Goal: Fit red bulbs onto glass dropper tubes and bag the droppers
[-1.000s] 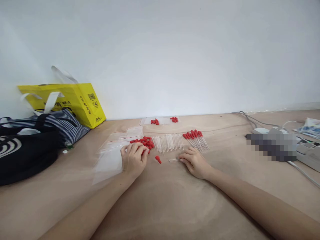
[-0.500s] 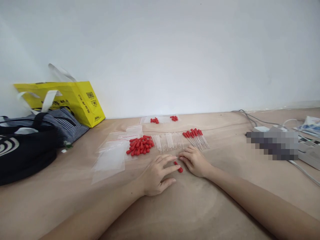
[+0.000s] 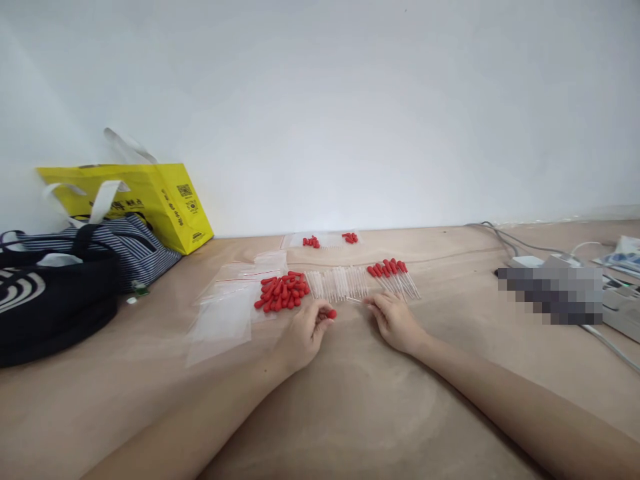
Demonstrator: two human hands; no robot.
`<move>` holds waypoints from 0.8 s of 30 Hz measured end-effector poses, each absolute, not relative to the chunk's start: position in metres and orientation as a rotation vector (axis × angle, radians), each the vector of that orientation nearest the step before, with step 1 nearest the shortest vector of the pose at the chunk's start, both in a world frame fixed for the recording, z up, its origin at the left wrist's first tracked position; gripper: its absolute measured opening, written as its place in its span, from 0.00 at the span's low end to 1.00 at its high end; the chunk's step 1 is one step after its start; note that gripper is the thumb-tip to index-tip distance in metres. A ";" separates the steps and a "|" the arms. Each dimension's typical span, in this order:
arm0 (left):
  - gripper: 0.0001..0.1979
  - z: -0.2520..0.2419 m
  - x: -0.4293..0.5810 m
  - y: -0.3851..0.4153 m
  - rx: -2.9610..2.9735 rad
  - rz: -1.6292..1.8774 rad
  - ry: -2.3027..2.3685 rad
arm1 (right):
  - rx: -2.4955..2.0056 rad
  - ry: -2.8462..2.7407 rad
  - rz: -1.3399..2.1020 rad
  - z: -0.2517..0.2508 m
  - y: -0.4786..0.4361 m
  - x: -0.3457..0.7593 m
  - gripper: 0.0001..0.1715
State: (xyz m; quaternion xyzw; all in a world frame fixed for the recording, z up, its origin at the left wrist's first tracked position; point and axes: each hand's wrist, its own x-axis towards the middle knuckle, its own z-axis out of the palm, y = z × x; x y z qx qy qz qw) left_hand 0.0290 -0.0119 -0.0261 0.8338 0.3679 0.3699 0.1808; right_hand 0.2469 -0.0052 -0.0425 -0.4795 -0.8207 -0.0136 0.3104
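Observation:
Between thumb and fingers, my left hand (image 3: 306, 333) pinches a red rubber dropper bulb (image 3: 332, 314), its rounded end showing. My right hand (image 3: 396, 323) holds a thin clear dropper tube (image 3: 355, 300) by one end; the tube points left. Just beyond my hands lies a row of clear tubes (image 3: 336, 283). To its left is a heap of red bulbs (image 3: 283, 292), near my left hand. Right of the row, several droppers with red bulbs fitted (image 3: 395, 275) lie side by side, beyond my right hand.
Clear zip bags (image 3: 220, 327) lie left of the bulb heap. Farther back, a bag (image 3: 330, 240) has small red bulbs and tubes on or in it. A yellow bag (image 3: 170, 207), striped bag (image 3: 145, 247) and black bag (image 3: 65, 307) stand left. Cables (image 3: 500, 237) and a power strip (image 3: 623, 310) are right.
My left hand has picked up the red bulb from the table and drawn back to the left. My right hand now holds the tube alone, a little apart from the left.

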 end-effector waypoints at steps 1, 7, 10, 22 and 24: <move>0.09 -0.027 0.025 -0.010 2.284 1.080 1.065 | -1.241 -2.185 -0.050 -0.042 -0.006 0.247 0.14; 0.02 -0.026 0.015 -0.006 2.061 1.072 1.040 | -1.181 -2.278 -0.107 -0.036 -0.013 0.242 0.13; 0.04 -0.024 0.018 -0.006 1.952 1.096 0.999 | -1.174 -2.279 -0.111 -0.033 -0.016 0.238 0.11; 0.07 -0.025 0.027 -0.008 1.780 1.087 1.061 | -1.106 -2.219 -0.055 -0.027 -0.022 0.225 0.11; 0.09 -0.026 0.027 -0.008 1.837 1.084 1.100 | -1.083 -2.216 -0.056 -0.027 -0.024 0.224 0.11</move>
